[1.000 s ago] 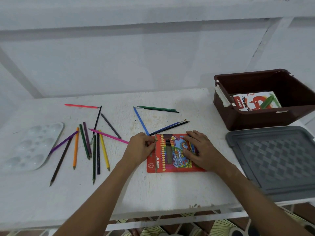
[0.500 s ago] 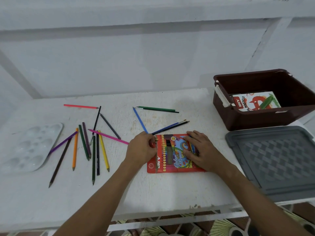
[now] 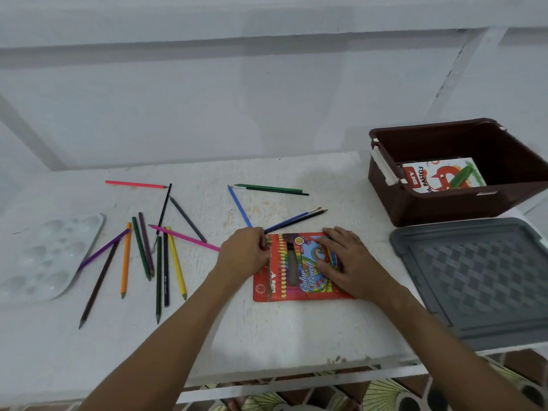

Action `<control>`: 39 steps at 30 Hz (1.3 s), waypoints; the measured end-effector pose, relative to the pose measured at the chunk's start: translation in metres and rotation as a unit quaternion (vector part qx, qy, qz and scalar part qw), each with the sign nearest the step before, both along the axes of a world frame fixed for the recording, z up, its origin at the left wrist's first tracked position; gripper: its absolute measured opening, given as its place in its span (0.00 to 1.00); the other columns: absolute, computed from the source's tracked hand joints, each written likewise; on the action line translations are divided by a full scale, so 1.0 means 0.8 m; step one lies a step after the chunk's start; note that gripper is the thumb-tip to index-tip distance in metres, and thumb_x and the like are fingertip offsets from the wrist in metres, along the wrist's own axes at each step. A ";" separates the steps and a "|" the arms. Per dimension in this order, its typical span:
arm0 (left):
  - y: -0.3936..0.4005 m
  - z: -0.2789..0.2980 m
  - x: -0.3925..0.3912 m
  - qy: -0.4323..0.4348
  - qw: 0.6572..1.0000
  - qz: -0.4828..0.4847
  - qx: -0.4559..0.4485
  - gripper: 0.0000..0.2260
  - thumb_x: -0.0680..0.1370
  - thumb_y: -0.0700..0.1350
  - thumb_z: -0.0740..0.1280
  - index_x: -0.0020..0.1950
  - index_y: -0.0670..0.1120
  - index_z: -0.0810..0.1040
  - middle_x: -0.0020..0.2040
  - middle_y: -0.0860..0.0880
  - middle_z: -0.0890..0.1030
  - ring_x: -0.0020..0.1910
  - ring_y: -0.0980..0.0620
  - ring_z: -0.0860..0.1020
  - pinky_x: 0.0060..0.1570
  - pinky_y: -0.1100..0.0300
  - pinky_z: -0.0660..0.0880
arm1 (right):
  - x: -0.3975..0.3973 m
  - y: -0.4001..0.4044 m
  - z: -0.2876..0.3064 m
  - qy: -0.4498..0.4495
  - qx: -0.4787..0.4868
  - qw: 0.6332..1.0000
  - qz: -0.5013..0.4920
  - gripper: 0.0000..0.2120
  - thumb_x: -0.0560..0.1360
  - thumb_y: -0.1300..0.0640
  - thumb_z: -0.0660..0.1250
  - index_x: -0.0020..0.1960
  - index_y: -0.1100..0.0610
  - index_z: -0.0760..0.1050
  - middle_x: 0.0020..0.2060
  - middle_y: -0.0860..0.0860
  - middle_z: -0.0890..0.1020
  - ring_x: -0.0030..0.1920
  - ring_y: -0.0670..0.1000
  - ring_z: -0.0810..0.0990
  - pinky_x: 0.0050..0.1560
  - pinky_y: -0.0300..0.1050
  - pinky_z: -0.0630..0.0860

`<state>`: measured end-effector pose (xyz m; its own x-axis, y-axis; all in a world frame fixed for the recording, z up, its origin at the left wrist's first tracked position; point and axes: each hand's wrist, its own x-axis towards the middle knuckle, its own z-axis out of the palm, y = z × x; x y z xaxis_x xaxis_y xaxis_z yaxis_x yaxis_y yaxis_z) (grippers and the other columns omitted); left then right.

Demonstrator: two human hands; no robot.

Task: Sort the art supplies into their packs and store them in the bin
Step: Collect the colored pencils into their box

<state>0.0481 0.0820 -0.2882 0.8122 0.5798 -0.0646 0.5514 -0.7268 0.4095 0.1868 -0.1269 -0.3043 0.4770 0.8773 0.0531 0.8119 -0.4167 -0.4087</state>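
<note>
At nine o'clock on the white table (image 3: 296, 345) lies a clear paint palette (image 3: 44, 259), and just right of it a loose fan of coloured pencils (image 3: 142, 256), with a pink pencil (image 3: 135, 184) at about eleven o'clock and a blue pencil (image 3: 239, 206) and a green pencil (image 3: 268, 187) nearer twelve. None of these is in its pack yet, so the sorting looks barely begun.

At the centre sits the red pencil pack (image 3: 292, 269), flat on the table. The left hand (image 3: 244, 256) curls at the pack's left edge, its fingers apparently pinching the opening there (whether it grips the flap or a pencil tip I cannot tell). The right hand (image 3: 350, 262) lies spread on the pack's right half, fingers fairly straight, pressing it down.

At two o'clock stands the brown bin (image 3: 444, 203), holding a pastels box (image 3: 439, 175); its grey lid (image 3: 474, 277) lies at three o'clock.

The risk, as I judge it: the thin card mouth could tear or buckle if pulled hard, and the pack could slide into the dark pencils (image 3: 296, 219) touching its top edge and roll them away.
</note>
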 end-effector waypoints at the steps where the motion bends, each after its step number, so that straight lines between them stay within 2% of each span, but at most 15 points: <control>1: 0.004 0.005 0.002 0.023 0.999 -0.014 -0.017 0.13 0.73 0.54 0.71 0.39 0.48 0.71 0.42 0.52 0.81 0.39 0.55 0.78 0.41 0.59 0.77 | -0.001 0.000 0.001 -0.002 0.000 1.000 0.000 0.27 0.77 0.40 0.57 0.73 0.49 0.61 0.74 0.48 0.60 0.75 0.49 0.54 0.72 0.42 0.46; 4: 0.028 0.028 0.007 0.101 0.990 -0.065 -0.071 0.12 0.70 0.53 0.74 0.40 0.49 0.73 0.44 0.51 0.81 0.41 0.56 0.78 0.40 0.61 0.76 | -0.002 0.000 0.002 -0.007 0.001 1.000 0.002 0.27 0.78 0.40 0.57 0.73 0.49 0.61 0.74 0.48 0.60 0.75 0.49 0.53 0.73 0.42 0.45; 7: 0.057 0.051 0.014 0.159 0.981 -0.091 -0.071 0.10 0.70 0.52 0.75 0.44 0.49 0.78 0.45 0.53 0.79 0.45 0.55 0.77 0.44 0.60 0.75 | -0.001 0.000 0.003 -0.004 0.001 1.000 0.001 0.27 0.77 0.40 0.57 0.73 0.48 0.61 0.74 0.48 0.60 0.75 0.49 0.53 0.73 0.41 0.44; 9: 0.073 0.056 0.024 0.128 0.987 -0.080 -0.055 0.07 0.72 0.48 0.72 0.48 0.48 0.80 0.48 0.51 0.80 0.44 0.55 0.77 0.43 0.62 0.73 | 0.000 -0.001 0.002 0.001 0.000 1.000 0.000 0.27 0.77 0.40 0.57 0.73 0.48 0.61 0.74 0.47 0.60 0.75 0.48 0.53 0.73 0.41 0.44; 12: 0.094 0.049 0.039 0.070 0.997 0.022 0.003 0.08 0.76 0.45 0.67 0.52 0.43 0.79 0.49 0.45 0.80 0.42 0.51 0.75 0.40 0.60 0.71 | 0.000 -0.001 0.001 0.012 0.001 1.000 0.000 0.27 0.77 0.40 0.58 0.73 0.47 0.62 0.74 0.47 0.60 0.75 0.47 0.53 0.74 0.44 0.46; 15: 0.105 0.035 0.047 0.043 0.993 0.114 -0.002 0.12 0.77 0.51 0.65 0.44 0.42 0.75 0.44 0.44 0.79 0.34 0.51 0.73 0.32 0.59 0.69 | 0.001 -0.001 0.000 0.014 0.002 1.000 -0.003 0.27 0.77 0.39 0.58 0.73 0.47 0.62 0.74 0.47 0.60 0.75 0.47 0.53 0.75 0.45 0.48; 18: 0.104 0.021 0.050 0.038 0.989 0.140 -0.020 0.18 0.74 0.57 0.68 0.36 0.45 0.69 0.35 0.47 0.76 0.30 0.52 0.72 0.26 0.61 0.65 | 0.001 0.000 0.001 0.012 0.000 1.000 -0.003 0.27 0.77 0.39 0.58 0.73 0.47 0.62 0.74 0.47 0.60 0.75 0.47 0.53 0.75 0.45 0.48; 22: 0.103 0.019 0.049 0.008 0.983 0.173 -0.069 0.11 0.73 0.47 0.69 0.38 0.42 0.71 0.36 0.45 0.76 0.30 0.51 0.73 0.27 0.60 0.68 | 0.001 -0.001 0.002 0.015 -0.001 1.000 -0.001 0.27 0.77 0.39 0.58 0.73 0.47 0.61 0.74 0.47 0.60 0.75 0.47 0.53 0.75 0.46 0.49; 24: 0.103 0.022 0.042 0.003 0.977 0.190 -0.094 0.11 0.73 0.46 0.68 0.37 0.42 0.70 0.34 0.45 0.74 0.29 0.50 0.73 0.27 0.60 0.70 | 0.002 -0.005 0.002 0.019 0.001 1.000 -0.002 0.27 0.77 0.39 0.58 0.73 0.47 0.61 0.74 0.46 0.60 0.75 0.47 0.53 0.75 0.46 0.50; 26: 0.099 0.027 0.033 0.015 0.979 0.190 -0.076 0.11 0.73 0.45 0.68 0.36 0.42 0.69 0.33 0.46 0.74 0.29 0.50 0.73 0.27 0.61 0.69 | 0.002 -0.010 0.002 0.018 0.003 1.000 -0.001 0.27 0.76 0.39 0.59 0.73 0.47 0.62 0.74 0.46 0.60 0.75 0.47 0.53 0.74 0.44 0.49; 28: 0.085 0.037 0.030 0.019 0.986 0.163 -0.013 0.08 0.73 0.45 0.67 0.39 0.42 0.72 0.34 0.47 0.75 0.30 0.52 0.73 0.26 0.62 0.66 | 0.004 -0.016 0.001 0.014 0.005 1.000 0.000 0.27 0.76 0.39 0.58 0.73 0.47 0.62 0.74 0.46 0.61 0.75 0.47 0.53 0.73 0.43 0.48; 30: 0.064 0.047 0.038 -0.002 0.995 0.094 0.015 0.05 0.73 0.44 0.67 0.42 0.43 0.76 0.36 0.48 0.77 0.32 0.53 0.75 0.27 0.62 0.67 | 0.005 -0.019 0.001 0.012 0.008 1.000 0.001 0.27 0.76 0.39 0.59 0.73 0.47 0.62 0.74 0.46 0.61 0.75 0.47 0.54 0.74 0.43 0.48; 34: 0.015 0.057 0.071 0.008 0.996 -0.085 0.018 0.07 0.76 0.46 0.66 0.49 0.45 0.79 0.45 0.48 0.79 0.41 0.52 0.76 0.39 0.60 0.72 | 0.004 -0.021 0.000 0.008 0.011 1.000 0.002 0.27 0.76 0.39 0.59 0.72 0.48 0.62 0.74 0.47 0.62 0.75 0.48 0.54 0.73 0.43 0.47; 37: -0.008 0.054 0.092 0.044 0.988 -0.132 0.061 0.09 0.77 0.45 0.64 0.53 0.43 0.79 0.48 0.46 0.79 0.44 0.48 0.77 0.42 0.56 0.76 | 0.004 -0.021 -0.001 0.002 0.002 1.000 -0.002 0.27 0.76 0.39 0.58 0.73 0.47 0.62 0.74 0.47 0.61 0.75 0.48 0.54 0.73 0.43 0.47; 39: -0.017 0.049 0.103 0.064 0.982 -0.150 0.097 0.08 0.77 0.44 0.64 0.53 0.43 0.78 0.48 0.45 0.79 0.44 0.48 0.77 0.40 0.56 0.73 | 0.004 -0.021 -0.001 -0.001 0.001 1.000 -0.005 0.27 0.76 0.39 0.58 0.73 0.47 0.62 0.74 0.47 0.61 0.75 0.48 0.55 0.73 0.43 0.47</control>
